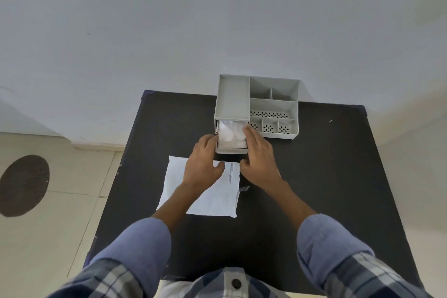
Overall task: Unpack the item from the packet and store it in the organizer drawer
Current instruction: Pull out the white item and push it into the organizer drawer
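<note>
A grey desk organizer (273, 104) stands at the far side of the black table (314, 176). Its drawer (231, 150) is pulled out toward me, and a white crumpled item (229, 134) lies inside it. My left hand (203, 162) rests against the drawer's left wall, fingers bent. On the drawer's right side is my right hand (260, 155), fingertips touching the item, thumb below the drawer front. The flat white packet (212, 196) lies on the table under my left wrist.
The organizer's open compartments, some with perforated floors (269, 114), sit to the right of the drawer. A small torn scrap (244, 188) lies by the packet's right edge. A white wall rises behind the table; tiled floor with a dark round mat (24, 185) is at left.
</note>
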